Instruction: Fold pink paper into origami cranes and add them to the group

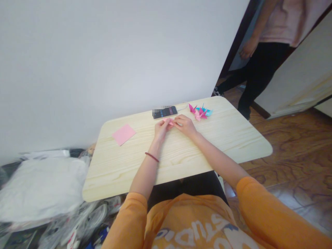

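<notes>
My left hand (162, 129), with a dark red cord bracelet (151, 157) on its wrist, and my right hand (184, 125) meet near the middle of a pale wooden table (116, 166). Between their fingertips they pinch a small piece of pink paper (169, 121), mostly hidden by my fingers. A flat pink paper square (123, 134) lies to the left of my hands, untouched. Just past my right hand sits a small cluster of pink and blue origami cranes (199, 112). A black smartphone (164, 112) lies flat just beyond my fingers, with a cable running from it.
A white wall (103, 58) runs along the table's far edge. A person in a pink top and black trousers (259, 58) stands in a doorway at the upper right. Plastic-wrapped white items (43, 188) are piled at the lower left, and a brown patterned floor (290, 148) spreads to the right.
</notes>
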Demonstrator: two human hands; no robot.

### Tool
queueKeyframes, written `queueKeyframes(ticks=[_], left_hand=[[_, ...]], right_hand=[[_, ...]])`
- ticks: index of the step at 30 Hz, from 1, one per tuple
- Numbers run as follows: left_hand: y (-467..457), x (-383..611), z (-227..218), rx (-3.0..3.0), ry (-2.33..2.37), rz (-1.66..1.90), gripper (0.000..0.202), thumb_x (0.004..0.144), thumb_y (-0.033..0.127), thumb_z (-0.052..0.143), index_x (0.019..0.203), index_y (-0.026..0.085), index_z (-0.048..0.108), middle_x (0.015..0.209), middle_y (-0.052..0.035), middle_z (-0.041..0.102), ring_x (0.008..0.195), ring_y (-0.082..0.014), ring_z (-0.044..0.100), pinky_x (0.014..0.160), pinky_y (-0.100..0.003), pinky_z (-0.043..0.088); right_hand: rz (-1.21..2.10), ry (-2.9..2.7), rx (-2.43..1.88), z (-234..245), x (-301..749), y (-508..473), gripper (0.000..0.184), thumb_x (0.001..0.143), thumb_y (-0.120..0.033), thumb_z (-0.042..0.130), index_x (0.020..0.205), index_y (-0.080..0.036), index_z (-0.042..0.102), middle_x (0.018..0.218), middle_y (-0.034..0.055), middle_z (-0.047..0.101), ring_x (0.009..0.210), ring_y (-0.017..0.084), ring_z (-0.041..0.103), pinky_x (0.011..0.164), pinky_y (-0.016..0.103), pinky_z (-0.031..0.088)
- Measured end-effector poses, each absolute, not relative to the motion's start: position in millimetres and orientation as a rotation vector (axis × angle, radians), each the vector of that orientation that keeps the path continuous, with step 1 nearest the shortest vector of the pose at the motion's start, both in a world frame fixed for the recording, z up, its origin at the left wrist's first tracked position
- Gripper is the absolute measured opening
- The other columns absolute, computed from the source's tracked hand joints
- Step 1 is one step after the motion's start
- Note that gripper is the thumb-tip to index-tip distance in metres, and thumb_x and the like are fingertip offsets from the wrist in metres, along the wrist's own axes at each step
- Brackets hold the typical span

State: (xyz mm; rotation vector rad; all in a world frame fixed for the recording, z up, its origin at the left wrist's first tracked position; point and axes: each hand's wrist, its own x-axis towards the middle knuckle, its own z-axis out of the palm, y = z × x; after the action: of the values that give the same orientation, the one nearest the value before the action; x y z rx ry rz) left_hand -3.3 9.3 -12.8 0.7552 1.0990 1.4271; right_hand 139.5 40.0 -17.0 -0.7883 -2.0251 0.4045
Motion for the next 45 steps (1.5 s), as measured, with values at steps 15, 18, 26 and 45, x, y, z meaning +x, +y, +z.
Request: queueKeyframes(ticks=[15, 18, 26, 45], left_hand=[[11.5, -3.1, -13.7, 0.716, 1.086, 1.47, 0.028, 0.059, 0.036, 0.081, 0.068, 0.013, 0.065, 0.069, -0.0021, 0.068, 0.069, -0.0135, 0.063, 0.077, -0.031, 0.052], [9.8, -5.3, -10.4, 0.736, 1.017, 1.416, 0.027, 0.056, 0.03, 0.082, 0.071, 0.012, 0.069, 0.074, -0.0039, 0.07, 0.073, -0.0137, 0.064, 0.083, -0.031, 0.05], [9.3, -6.0, -11.0, 0.699, 0.984, 1.403, 0.024, 0.051, 0.018, 0.083, 0.071, 0.012, 0.071, 0.075, -0.0041, 0.071, 0.081, -0.0174, 0.066, 0.094, -0.036, 0.048], [9.1, -6.6, -11.5, 0.758, 0.958, 1.385, 0.026, 0.05, 0.021, 0.083, 0.071, 0.014, 0.071, 0.076, -0.0031, 0.071, 0.077, -0.0157, 0.064, 0.093, -0.036, 0.047]], right_hand=[[0.497, -1.844, -0.83, -20.0, 135.5, 42.6, 0.01, 0.08, -0.026, 0.064, 0.079, -0.019, 0.071, 0.077, 0.0037, 0.065, 0.062, 0.013, 0.056, 0.061, 0.028, 0.048], [0.497, -1.829, -0.821, -20.6, 136.4, 44.2, 0.007, 0.079, -0.023, 0.065, 0.078, -0.019, 0.071, 0.075, 0.0034, 0.064, 0.061, 0.013, 0.054, 0.059, 0.028, 0.046], [0.324, -1.904, -0.799, -19.7, 137.2, 41.9, 0.011, 0.079, -0.018, 0.061, 0.069, -0.019, 0.063, 0.07, 0.0027, 0.061, 0.067, 0.016, 0.055, 0.064, 0.029, 0.046], [0.35, -1.904, -0.868, -15.3, 133.6, 35.9, 0.015, 0.081, -0.019, 0.057, 0.066, -0.019, 0.059, 0.067, 0.0024, 0.057, 0.063, 0.015, 0.053, 0.062, 0.028, 0.044]])
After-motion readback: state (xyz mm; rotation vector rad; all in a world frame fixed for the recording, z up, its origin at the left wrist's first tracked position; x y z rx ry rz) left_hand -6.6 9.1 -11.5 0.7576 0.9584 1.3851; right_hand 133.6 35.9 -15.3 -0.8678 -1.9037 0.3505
